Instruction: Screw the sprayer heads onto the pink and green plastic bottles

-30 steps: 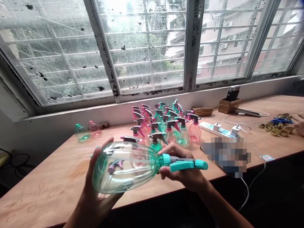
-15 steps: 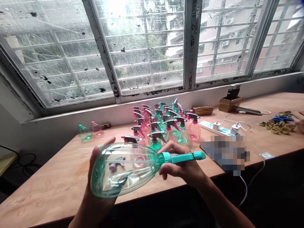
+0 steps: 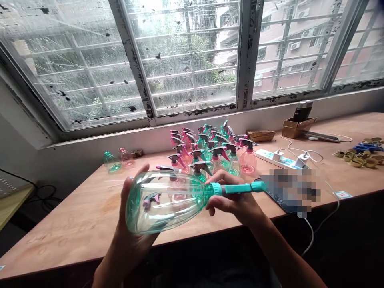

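Observation:
A clear green spray bottle lies sideways in the air above the table's front edge, its teal spray head pointing right. My left hand is wrapped around the bottle's base from below and behind. At the neck, my right hand closes its thumb and fingers around the collar of the spray head. Through the clear wall of the bottle a loose pink-and-grey spray head shows on the table. Behind stand several assembled spray bottles, pink and green, in a close group.
Two bottles without heads, one green and one pink, stand at the back left. To the right are a white power strip, a dark tablet partly blurred, a cardboard box and several yellowish rings.
The view has shifted slightly. Both hands and the bottle sit a little further right and higher in the picture, and the spray head has turned about the bottle's long axis.

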A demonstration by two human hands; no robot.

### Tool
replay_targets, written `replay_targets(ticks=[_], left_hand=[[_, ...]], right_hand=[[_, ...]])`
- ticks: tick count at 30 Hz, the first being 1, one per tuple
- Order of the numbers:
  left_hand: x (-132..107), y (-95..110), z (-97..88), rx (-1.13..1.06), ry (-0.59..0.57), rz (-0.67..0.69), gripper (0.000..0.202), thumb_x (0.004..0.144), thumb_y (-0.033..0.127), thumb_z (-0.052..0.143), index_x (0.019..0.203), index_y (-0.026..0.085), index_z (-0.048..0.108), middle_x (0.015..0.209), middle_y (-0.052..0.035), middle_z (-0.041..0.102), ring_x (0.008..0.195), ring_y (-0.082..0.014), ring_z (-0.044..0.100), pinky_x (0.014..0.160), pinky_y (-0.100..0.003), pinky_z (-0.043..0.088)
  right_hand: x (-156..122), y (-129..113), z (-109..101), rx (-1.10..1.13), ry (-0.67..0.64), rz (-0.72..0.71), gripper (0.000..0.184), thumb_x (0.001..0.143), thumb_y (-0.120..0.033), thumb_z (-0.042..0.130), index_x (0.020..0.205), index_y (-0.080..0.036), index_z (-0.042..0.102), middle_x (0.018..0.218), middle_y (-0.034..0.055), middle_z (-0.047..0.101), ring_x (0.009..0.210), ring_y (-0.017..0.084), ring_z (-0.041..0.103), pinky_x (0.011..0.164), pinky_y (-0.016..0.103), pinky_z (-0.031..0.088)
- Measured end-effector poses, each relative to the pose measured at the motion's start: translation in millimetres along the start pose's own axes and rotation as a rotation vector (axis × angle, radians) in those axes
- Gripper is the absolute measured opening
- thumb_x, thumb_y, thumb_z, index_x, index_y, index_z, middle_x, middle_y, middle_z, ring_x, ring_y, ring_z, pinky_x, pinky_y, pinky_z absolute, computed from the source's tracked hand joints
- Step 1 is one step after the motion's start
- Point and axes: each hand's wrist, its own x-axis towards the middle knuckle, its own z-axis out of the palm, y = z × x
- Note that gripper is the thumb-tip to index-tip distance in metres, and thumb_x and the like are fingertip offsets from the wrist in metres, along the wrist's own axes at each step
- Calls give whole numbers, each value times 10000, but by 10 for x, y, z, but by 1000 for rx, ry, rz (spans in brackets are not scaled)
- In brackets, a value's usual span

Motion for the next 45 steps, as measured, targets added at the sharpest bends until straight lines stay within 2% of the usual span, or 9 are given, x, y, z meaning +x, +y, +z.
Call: replay_targets(ticks=[6, 14, 20, 27, 29, 34, 37, 41, 45], left_hand=[[67, 23, 9, -30, -40, -43, 1066, 786, 487, 841, 1633, 266, 231, 1646, -177, 356, 1530, -422, 315, 1216, -629, 336], [-4, -127, 30, -83, -36, 21, 1074, 851, 118, 770, 1631, 424, 97, 1687, -87, 304, 1521, -340, 368, 1129, -545, 487], [6, -104, 23, -54, -33, -89, 1135, 764, 416, 878, 1643, 334, 164, 1652, -148, 353, 1472, -404, 420, 1116, -580, 490], [-10, -153, 69, -68, -7, -11, 1011, 905, 199, 723, 1613, 498, 68, 1725, -45, 207, 1555, -358, 292, 1097, -548, 529], [-21, -142, 86, -25, -4, -19, 1065, 863, 234, 782, 1632, 437, 74, 1707, -90, 261, 1532, -391, 332, 1047, -521, 576], [-25, -93, 101, -15, 29, -121, 955, 839, 599, 739, 1621, 288, 286, 1664, -138, 353, 1518, -467, 313, 1038, -568, 578], [-13, -127, 102, 32, 54, -55, 906, 890, 445, 745, 1630, 356, 228, 1683, -78, 326, 1536, -432, 294, 1055, -540, 577], [-19, -196, 108, 248, 96, 117, 957, 903, 216, 739, 1631, 425, 153, 1652, -33, 396, 1507, -381, 385, 1176, -569, 452], [-32, -188, 116, 214, 61, 32, 983, 823, 448, 821, 1622, 357, 254, 1636, -69, 420, 1526, -410, 334, 1256, -630, 289]], right_hand=[[-8, -27, -22, -176, 48, -20, 241, 811, -124, 856, 977, -203, 699, 710, -17, 765, 586, 142, 735, 530, 208, 599], [30, 55, -14, -128, 46, -13, 219, 836, -154, 841, 972, -205, 677, 704, -16, 774, 569, 133, 724, 548, 219, 610], [27, 8, -9, -270, 94, -33, 251, 819, -193, 863, 986, -205, 676, 697, -6, 754, 595, 177, 732, 491, 243, 594], [43, 94, -15, -80, 54, 27, 250, 870, -321, 839, 957, -209, 634, 672, -15, 756, 552, 171, 713, 563, 295, 583], [49, 115, -12, -33, 57, 39, 270, 867, -345, 843, 956, -211, 626, 698, -11, 771, 548, 168, 712, 581, 304, 583], [48, 79, -4, -198, 128, -3, 247, 837, -332, 861, 941, -216, 669, 677, -13, 742, 610, 200, 727, 549, 303, 579], [64, 100, -31, -161, 148, 11, 262, 844, -392, 847, 934, -218, 672, 662, -18, 726, 590, 193, 708, 575, 315, 573], [105, 176, -66, -34, 104, 80, 294, 884, -471, 791, 876, -212, 652, 643, -17, 710, 524, 178, 678, 580, 316, 551], [125, 202, -50, -8, 123, 122, 262, 902, -438, 779, 838, -216, 655, 665, -14, 705, 564, 169, 686, 574, 284, 538]])
